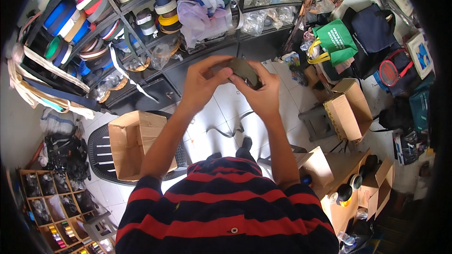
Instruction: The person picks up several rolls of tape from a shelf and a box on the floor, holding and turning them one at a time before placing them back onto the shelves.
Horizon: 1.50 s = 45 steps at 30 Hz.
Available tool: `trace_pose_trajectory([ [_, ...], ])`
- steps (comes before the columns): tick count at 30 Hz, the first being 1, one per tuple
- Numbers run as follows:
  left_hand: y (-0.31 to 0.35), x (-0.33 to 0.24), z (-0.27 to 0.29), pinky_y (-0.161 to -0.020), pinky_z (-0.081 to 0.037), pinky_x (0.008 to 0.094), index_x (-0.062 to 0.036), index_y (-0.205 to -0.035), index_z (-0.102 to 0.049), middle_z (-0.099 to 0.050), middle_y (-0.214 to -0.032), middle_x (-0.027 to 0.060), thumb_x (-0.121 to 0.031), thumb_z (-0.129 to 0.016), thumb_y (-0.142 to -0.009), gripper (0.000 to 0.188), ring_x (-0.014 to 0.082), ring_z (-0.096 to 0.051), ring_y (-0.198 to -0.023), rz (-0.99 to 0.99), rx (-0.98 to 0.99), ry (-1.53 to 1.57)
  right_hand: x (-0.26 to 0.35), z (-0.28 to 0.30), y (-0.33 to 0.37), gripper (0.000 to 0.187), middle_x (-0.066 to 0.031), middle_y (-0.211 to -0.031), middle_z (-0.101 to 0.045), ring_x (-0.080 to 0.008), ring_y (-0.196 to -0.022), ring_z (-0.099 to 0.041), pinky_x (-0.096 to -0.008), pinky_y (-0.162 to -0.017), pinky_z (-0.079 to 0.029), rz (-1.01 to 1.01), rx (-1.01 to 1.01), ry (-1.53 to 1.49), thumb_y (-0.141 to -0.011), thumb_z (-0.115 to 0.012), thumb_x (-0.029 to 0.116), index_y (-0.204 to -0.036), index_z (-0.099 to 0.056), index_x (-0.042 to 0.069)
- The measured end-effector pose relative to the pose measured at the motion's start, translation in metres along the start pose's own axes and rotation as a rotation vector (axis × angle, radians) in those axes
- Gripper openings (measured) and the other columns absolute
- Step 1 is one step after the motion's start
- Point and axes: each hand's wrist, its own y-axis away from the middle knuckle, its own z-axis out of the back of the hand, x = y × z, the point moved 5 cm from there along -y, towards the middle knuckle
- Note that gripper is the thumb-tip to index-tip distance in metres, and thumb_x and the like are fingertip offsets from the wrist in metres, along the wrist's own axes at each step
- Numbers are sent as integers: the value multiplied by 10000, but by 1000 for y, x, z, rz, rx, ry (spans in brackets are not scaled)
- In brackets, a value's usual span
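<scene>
Out in front of me, both hands grip a rolled olive-green webbing strap [244,69]. My left hand [201,84] is closed on its left side, the thumb pressed near the roll's middle. My right hand [262,93] wraps round the right side, its thumb reaching toward the left one. The roll is tilted, and the fingers hide part of it. On the white tiles below, a dark strap [226,134] lies in a loose curve; whether it joins the roll I cannot tell.
A shelf rack [162,73] with webbing rolls and plastic bags stands ahead. To the left, a cardboard box [126,146] rests on a black chair [100,149]. Another open box [348,110] stands at right, near a green bag [335,38]. A wooden table [341,209] holds several spools.
</scene>
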Motion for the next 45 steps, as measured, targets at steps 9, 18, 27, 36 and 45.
trace_pose_trajectory([
  [9,14,-31,17,-853,-519,320,-36,-1185,-598,-614,-1029,85,-157,-677,-845,369,189,-625,-903,-224,270,-501,5,-12,23,255,-92,-646,-616,-116,-527,-543,-265,-489,-405,44,138,195,-759,-768,143,-913,-634,-10],
  [18,9,-56,18,-811,-556,350,2,-1111,-607,-613,-1025,79,-121,-695,-827,322,198,-634,-922,-85,437,-541,22,-16,20,257,-102,-657,-644,-164,-550,-613,-279,-516,-454,24,166,128,-737,-783,130,-874,-621,-15],
  [27,34,8,16,-938,-506,402,25,-1252,-502,-556,-1191,124,-157,-547,-947,358,227,-572,-1081,159,85,423,21,-18,30,234,-65,-656,-649,-64,-542,-569,-226,-491,-428,-23,-76,29,-741,-781,116,-868,-634,-14],
  [36,4,-62,17,-685,-526,299,-34,-1135,-641,-590,-928,78,-90,-713,-801,347,164,-630,-870,-250,554,-695,20,-20,32,224,-56,-663,-638,-64,-512,-542,-224,-464,-402,58,72,63,-805,-723,136,-955,-638,-8],
  [45,18,-34,9,-784,-606,341,67,-1130,-586,-544,-1060,93,-52,-625,-874,285,205,-598,-991,10,347,98,20,-21,47,319,55,-558,-374,-21,-433,-266,-222,-389,-192,-463,111,-736,-971,-531,319,-1018,-506,4],
])
